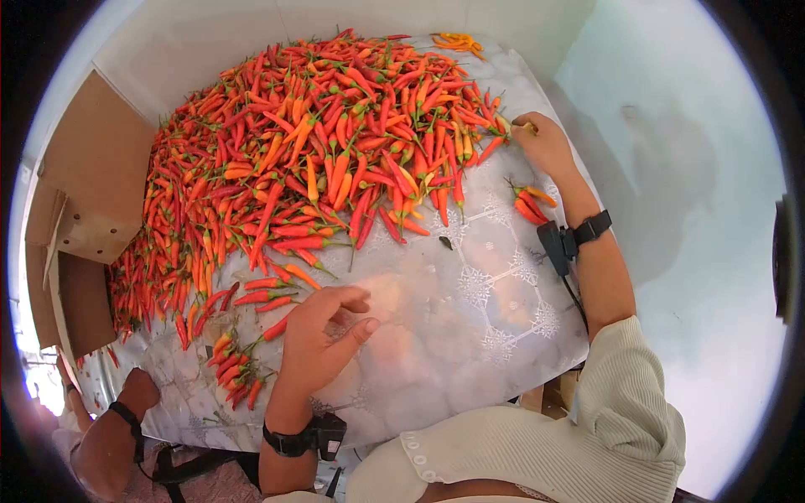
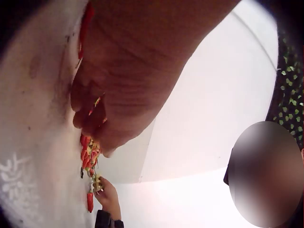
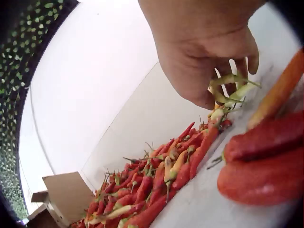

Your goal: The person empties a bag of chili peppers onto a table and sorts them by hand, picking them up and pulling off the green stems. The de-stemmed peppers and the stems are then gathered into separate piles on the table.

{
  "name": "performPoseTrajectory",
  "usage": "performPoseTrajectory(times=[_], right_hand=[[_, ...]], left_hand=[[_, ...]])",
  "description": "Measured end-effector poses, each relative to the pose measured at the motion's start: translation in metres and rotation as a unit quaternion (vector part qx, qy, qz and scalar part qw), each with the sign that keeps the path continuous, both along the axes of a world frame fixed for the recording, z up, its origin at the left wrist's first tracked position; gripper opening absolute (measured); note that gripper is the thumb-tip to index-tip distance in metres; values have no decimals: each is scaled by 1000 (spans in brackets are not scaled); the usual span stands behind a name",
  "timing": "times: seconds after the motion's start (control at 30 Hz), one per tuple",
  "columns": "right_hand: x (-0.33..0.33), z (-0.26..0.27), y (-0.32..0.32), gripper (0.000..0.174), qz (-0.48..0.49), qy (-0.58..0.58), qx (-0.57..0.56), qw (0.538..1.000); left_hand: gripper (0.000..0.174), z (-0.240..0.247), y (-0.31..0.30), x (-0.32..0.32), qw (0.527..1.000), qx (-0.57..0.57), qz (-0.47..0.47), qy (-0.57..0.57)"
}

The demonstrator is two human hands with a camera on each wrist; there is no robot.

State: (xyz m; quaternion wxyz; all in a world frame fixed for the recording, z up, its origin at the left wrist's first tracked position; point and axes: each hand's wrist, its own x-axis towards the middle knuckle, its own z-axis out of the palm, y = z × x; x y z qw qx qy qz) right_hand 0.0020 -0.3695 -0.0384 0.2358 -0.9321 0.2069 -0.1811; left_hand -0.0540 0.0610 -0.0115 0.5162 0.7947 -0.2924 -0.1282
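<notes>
A large heap of red and orange chillies (image 1: pixel 319 151) covers the far and left part of the table. At its right edge my right hand (image 1: pixel 543 142) holds pale green chillies (image 3: pixel 232 88), fingers curled round them. Below that wrist lies a small group of red and orange chillies (image 1: pixel 530 204), close up in the right wrist view. My left hand (image 1: pixel 323 339) is low over the near side of the table, thumb apart from loosely bent fingers, with nothing held. Left of it is a small pile of red chillies (image 1: pixel 235 369), and a few single ones lie at its fingers.
A patterned plastic cover (image 1: pixel 436 327) lies over the table. An open cardboard box (image 1: pixel 96 168) stands at the left. Yellow chillies (image 1: pixel 457 42) lie at the far edge. Another person's arm (image 1: pixel 117 444) reaches the table's lower left. A pale wall (image 1: pixel 671 210) rises on the right.
</notes>
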Motion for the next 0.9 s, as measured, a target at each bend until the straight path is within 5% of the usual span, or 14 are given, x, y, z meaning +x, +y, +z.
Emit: performPoseTrajectory(times=[0.1, 0.2, 0.4, 0.6, 0.73, 0.9], right_hand=[[-6, 4, 29, 29, 70, -141, -69, 985], [-18, 26, 75, 28, 75, -184, -134, 971], [-29, 37, 147, 21, 353, -92, -52, 929], [-29, 34, 153, 14, 283, -120, -37, 951], [-36, 39, 162, 11, 236, -176, 183, 938], [-32, 27, 155, 11, 191, -144, 504, 830]], left_hand=[[25, -1, -9, -5, 981, -118, 49, 146], [24, -11, -8, -3, 982, -83, 41, 167], [16, -13, -4, 3, 997, 27, -19, 70], [14, -8, -3, 3, 999, 24, -15, 43], [14, -9, -6, 3, 998, 25, -5, 51], [14, -11, -5, 5, 998, 31, -3, 58]])
